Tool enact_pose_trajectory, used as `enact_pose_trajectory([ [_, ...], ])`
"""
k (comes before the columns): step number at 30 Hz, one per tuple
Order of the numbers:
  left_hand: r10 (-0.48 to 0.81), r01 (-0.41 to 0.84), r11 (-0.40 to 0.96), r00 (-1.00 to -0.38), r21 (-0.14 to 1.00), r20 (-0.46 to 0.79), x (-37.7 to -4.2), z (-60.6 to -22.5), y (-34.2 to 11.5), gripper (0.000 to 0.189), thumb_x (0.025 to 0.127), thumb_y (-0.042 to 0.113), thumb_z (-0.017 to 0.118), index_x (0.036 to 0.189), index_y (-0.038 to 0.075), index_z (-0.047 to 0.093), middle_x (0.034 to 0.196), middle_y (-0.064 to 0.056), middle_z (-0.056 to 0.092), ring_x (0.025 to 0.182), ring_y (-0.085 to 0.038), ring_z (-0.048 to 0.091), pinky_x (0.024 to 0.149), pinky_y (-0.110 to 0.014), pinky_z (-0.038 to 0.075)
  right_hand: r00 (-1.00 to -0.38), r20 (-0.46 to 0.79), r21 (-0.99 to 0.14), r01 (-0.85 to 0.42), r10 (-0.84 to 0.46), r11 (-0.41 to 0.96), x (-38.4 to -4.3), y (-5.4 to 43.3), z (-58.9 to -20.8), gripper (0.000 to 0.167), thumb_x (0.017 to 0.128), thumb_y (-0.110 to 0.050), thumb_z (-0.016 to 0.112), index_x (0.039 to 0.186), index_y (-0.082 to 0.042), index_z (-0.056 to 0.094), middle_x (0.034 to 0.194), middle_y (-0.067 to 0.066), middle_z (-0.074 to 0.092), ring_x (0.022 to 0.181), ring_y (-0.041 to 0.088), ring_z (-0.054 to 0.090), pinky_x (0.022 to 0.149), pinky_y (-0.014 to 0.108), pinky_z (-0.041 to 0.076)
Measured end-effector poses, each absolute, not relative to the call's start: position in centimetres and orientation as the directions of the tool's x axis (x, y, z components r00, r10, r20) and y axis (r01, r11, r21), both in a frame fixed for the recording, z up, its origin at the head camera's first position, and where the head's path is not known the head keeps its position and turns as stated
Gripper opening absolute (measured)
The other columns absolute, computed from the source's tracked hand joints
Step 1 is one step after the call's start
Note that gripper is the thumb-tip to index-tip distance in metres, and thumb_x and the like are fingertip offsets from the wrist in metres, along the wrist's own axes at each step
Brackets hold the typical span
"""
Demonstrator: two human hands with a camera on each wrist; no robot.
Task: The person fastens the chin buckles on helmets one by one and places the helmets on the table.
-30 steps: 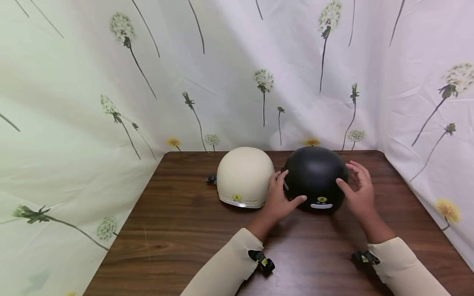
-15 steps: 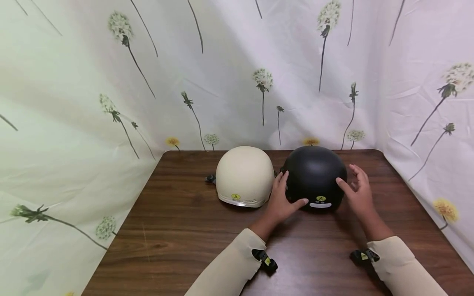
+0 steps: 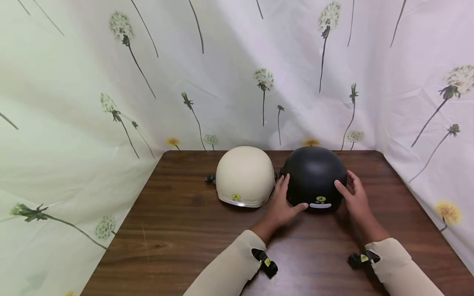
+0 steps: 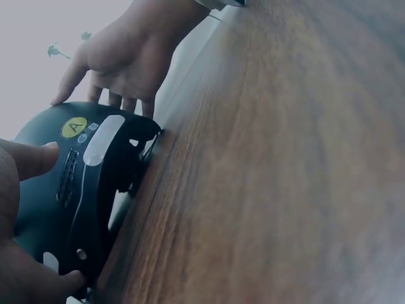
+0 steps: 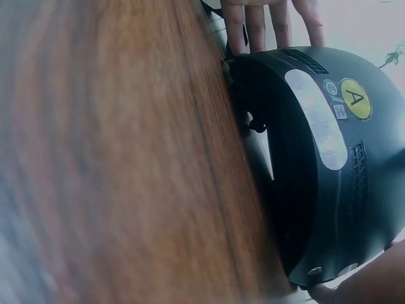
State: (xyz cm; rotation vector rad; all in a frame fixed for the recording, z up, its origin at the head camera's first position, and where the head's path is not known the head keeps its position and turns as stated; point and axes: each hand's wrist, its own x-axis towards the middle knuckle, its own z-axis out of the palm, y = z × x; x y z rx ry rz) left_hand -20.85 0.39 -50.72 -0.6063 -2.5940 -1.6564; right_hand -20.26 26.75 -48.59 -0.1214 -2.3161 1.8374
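In the head view, your left hand [image 3: 280, 206] and right hand [image 3: 357, 201] are spanning the black helmet [image 3: 314, 169] on the table [image 3: 174, 246], fingers wide. In the left wrist view, your left thumb [image 4: 39, 158] is touching it; in the right, its yellow sticker [image 5: 362, 104] is showing.

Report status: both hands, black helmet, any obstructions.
Left hand and right hand touching opposite sides of black helmet. Helmet dome-up on table. Cream helmet close by left hand, possible snag.

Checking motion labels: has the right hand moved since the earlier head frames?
Yes: in the head view, the right hand shifted slightly left, away from the right edge of the table.
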Motion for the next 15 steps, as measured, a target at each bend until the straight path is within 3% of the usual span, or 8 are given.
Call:
enact_pose_trajectory([
  [3,0.315,0.338,0.363,-0.922,0.869,0.226,-21.06,-50.91,0.55,0.106,0.090,0.042,0.081,0.171,0.026,0.014,0.175,-0.014,0.010,0.159,-0.042,0.020,0.115,-0.072,0.030,-0.980,0.086,-0.985,-0.057,0.179,0.164,-20.51,26.87,-48.85,0.082,0.107,-0.035,0.061,0.169,-0.010,0.013,0.171,0.019,0.019,0.158,0.036,0.021,0.115,0.021,0.033],
  [5,0.315,0.338,0.357,-0.921,0.871,0.228,-21.10,-50.92,0.63,0.106,0.090,0.042,0.081,0.171,0.026,0.013,0.175,-0.014,0.010,0.159,-0.042,0.019,0.115,-0.072,0.030,-0.980,0.083,-0.988,-0.057,0.182,0.143,-20.57,26.93,-48.93,0.081,0.108,-0.033,0.061,0.169,-0.011,0.013,0.171,0.018,0.019,0.158,0.036,0.020,0.104,0.011,0.035],
  [7,0.317,0.335,0.349,-0.921,0.875,0.226,-21.09,-50.92,0.67,0.105,0.091,0.040,0.081,0.171,0.025,0.014,0.175,-0.014,0.010,0.159,-0.042,0.018,0.116,-0.071,0.029,-0.979,0.080,-0.989,-0.054,0.188,0.136,-20.57,26.94,-48.98,0.081,0.107,-0.031,0.061,0.169,-0.011,0.013,0.171,0.018,0.019,0.158,0.035,0.019,0.098,0.007,0.037],
  [15,0.309,0.321,0.351,-0.927,0.880,0.215,-20.91,-51.21,0.82,0.106,0.090,0.042,0.080,0.171,0.027,0.013,0.175,-0.013,0.009,0.160,-0.041,0.015,0.117,-0.072,0.026,-0.980,0.082,-0.993,-0.065,0.183,0.095,-20.15,26.52,-48.82,0.080,0.106,-0.033,0.064,0.168,-0.012,0.019,0.169,0.021,0.023,0.155,0.031,0.025,0.096,0.008,0.040],
])
